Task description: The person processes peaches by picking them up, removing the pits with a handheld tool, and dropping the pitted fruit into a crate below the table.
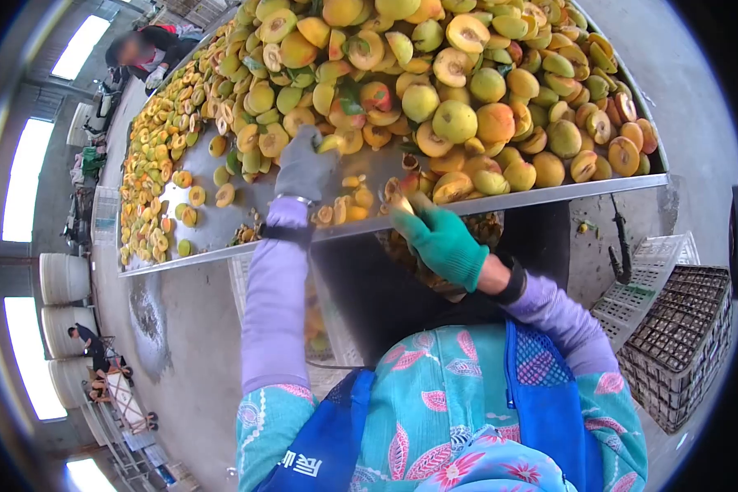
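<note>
A metal table with a raised rim carries a heap of yellow-green and reddish peaches, many cut into halves, some with pits. My left hand, in a grey glove, is over the near part of the table, its fingers curled at a yellow-green peach piece. Closed at the table's near rim, my right hand wears a green glove. From its fingertips juts a pale yellow object whose kind I cannot make out. Between my hands lie several small yellow peach pieces.
Under the rim in front of me is a container of brown scraps. Plastic crates stand on the floor at right. Another person is at the table's far left end. Large white tubs line the left wall.
</note>
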Demonstrator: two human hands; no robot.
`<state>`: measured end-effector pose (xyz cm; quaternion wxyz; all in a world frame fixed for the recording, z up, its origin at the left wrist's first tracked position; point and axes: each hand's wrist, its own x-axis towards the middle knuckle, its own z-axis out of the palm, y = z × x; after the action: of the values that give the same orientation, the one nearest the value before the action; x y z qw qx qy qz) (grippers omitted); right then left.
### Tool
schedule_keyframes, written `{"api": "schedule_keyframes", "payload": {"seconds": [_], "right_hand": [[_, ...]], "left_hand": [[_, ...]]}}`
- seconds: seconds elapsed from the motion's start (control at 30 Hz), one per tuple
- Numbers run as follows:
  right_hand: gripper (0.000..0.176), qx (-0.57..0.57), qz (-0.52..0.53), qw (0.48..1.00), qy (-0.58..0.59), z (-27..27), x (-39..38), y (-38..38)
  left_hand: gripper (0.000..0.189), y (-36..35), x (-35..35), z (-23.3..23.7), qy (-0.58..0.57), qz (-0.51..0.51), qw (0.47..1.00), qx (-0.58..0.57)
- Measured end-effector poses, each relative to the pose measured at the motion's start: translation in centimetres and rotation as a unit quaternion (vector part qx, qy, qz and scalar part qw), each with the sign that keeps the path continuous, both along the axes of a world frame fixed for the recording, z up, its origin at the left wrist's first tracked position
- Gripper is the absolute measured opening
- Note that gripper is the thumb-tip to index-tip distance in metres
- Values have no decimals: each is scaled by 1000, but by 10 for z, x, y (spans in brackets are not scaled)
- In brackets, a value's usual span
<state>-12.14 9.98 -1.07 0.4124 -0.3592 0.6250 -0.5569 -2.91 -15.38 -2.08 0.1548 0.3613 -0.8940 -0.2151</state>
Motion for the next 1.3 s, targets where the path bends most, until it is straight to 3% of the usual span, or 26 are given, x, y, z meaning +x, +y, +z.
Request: {"api": "schedule_keyframes", "payload": {"seconds": [0.03,0.07,0.1,0.17,0.27,0.3,0.43,0.53,0.6,0.7,0.8,0.83,0.9,0.97,1.03,1.1,1.13,1.2,1.23,1.27,1.3], "right_hand": [[33,-52,-5,988,142,-3,-2,-11],[34,-66,12,975,213,-3,1,-19],[35,-80,23,955,283,-3,5,-26],[39,-37,71,951,298,8,12,-36],[42,-19,80,957,279,-3,31,-32],[43,-49,63,967,240,-8,37,-28],[44,-4,34,972,232,-17,41,-17],[44,41,27,979,198,-10,44,-17],[43,17,32,977,209,-22,47,-19],[42,-5,11,997,81,-26,55,-19],[42,-14,19,999,25,-32,51,-15],[41,54,36,996,-65,-15,46,-12],[40,183,70,950,-242,33,34,-7],[43,158,87,894,-411,30,33,-6],[45,76,138,794,-588,20,34,-5],[47,-58,215,629,-745,0,35,-4],[46,-71,258,601,-753,-3,35,-2],[45,-104,347,542,-758,-5,29,-4],[46,-71,332,533,-775,10,28,4],[45,-51,338,561,-754,8,26,8],[45,-29,341,587,-734,4,23,13]], "left_hand": [[31,8,14,-3,89,23,984,154],[30,22,29,0,178,53,935,302],[31,43,42,4,227,67,916,323],[34,100,37,27,331,83,871,353],[41,133,34,17,520,90,658,537],[51,133,38,5,512,74,677,523],[54,144,28,1,549,85,626,546],[49,140,29,-10,529,63,712,458],[44,143,29,-8,537,92,713,442],[36,152,23,5,524,139,731,416],[33,155,15,12,502,145,754,398],[32,156,13,13,497,141,761,393],[33,148,13,12,419,120,803,407],[34,136,14,14,336,76,842,414],[36,122,15,22,249,11,876,413],[31,125,15,41,273,-20,818,506],[29,127,16,48,283,-35,786,548],[31,139,30,45,371,31,811,451],[31,138,40,41,462,96,722,506],[31,137,54,34,542,161,614,551],[34,129,89,26,530,152,622,555]]}}
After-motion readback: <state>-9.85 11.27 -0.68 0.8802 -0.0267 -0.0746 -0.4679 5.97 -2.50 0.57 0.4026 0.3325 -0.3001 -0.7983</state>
